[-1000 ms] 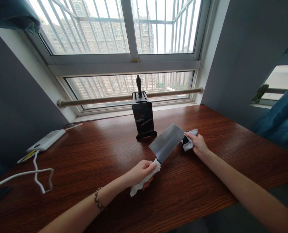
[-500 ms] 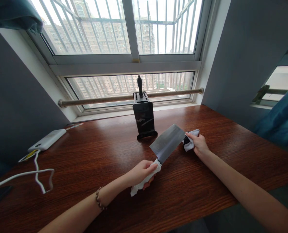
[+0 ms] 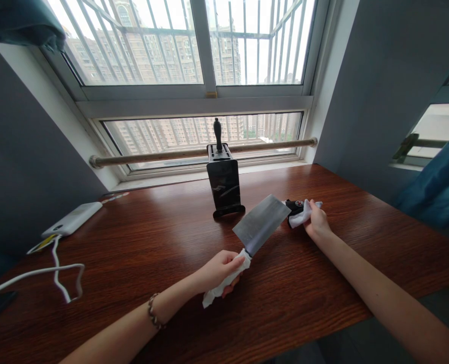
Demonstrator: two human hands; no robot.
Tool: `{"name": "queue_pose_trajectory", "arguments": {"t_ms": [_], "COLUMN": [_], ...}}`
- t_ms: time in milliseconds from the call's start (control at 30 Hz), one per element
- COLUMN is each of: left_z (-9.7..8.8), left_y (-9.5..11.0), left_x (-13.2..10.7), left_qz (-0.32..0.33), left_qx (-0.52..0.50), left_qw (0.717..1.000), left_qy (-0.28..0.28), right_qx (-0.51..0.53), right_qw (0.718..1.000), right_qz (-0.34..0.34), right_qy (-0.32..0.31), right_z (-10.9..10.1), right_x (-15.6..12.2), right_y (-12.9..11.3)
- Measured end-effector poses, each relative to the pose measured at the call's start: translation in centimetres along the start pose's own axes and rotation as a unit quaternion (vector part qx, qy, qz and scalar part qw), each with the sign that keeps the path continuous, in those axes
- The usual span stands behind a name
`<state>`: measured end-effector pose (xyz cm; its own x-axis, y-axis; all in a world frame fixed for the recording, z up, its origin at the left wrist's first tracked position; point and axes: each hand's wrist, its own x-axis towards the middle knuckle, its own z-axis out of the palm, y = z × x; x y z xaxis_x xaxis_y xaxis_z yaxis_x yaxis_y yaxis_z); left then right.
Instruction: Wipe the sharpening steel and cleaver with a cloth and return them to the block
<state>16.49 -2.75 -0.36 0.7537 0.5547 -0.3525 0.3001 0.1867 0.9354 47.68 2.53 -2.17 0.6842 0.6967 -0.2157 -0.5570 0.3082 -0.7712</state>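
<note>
A wide steel cleaver (image 3: 261, 222) lies slanted over the wooden table (image 3: 163, 237), its black handle (image 3: 294, 205) pointing to the right. My left hand (image 3: 219, 270) is closed on a white cloth (image 3: 226, 279) pressed round the blade's near corner. My right hand (image 3: 316, 221) pinches a second white cloth (image 3: 304, 213) against the handle. Behind the blade stands a black knife block (image 3: 223, 181) with one dark handle sticking up from it.
A white power bank (image 3: 72, 218) lies at the far left with a white cable (image 3: 38, 273) looping over the table. A wooden rail (image 3: 152, 154) runs under the barred window. Blue fabric (image 3: 436, 192) hangs at the right edge.
My right hand has slid its cloth rightward along the handle, baring the black handle next to the blade. The left hand and the blade have stayed in place.
</note>
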Motion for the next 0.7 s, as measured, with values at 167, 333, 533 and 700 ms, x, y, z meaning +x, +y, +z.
{"name": "queue_pose_trajectory", "arguments": {"t_ms": [167, 333, 533, 700], "left_z": [-0.2, -0.3, -0.1, 0.2], "left_y": [-0.4, -0.5, -0.5, -0.4], "left_x": [0.3, 0.5, 0.5, 0.6], "left_qz": [0.001, 0.003, 0.004, 0.013], "left_qx": [-0.035, -0.08, -0.056, -0.036], "left_qw": [0.999, 0.997, 0.998, 0.999], "left_qy": [0.013, 0.021, 0.016, 0.027], "right_qx": [0.002, -0.027, -0.055, -0.066], "right_qw": [0.996, 0.964, 0.906, 0.865], "right_qz": [0.062, 0.164, 0.247, 0.288], "right_qy": [-0.07, -0.209, -0.339, -0.406], "right_z": [0.4, 0.8, 0.8, 1.1], "right_x": [-1.5, -5.0, -8.6, -11.6], "right_y": [0.5, 1.7, 2.3, 2.1]}}
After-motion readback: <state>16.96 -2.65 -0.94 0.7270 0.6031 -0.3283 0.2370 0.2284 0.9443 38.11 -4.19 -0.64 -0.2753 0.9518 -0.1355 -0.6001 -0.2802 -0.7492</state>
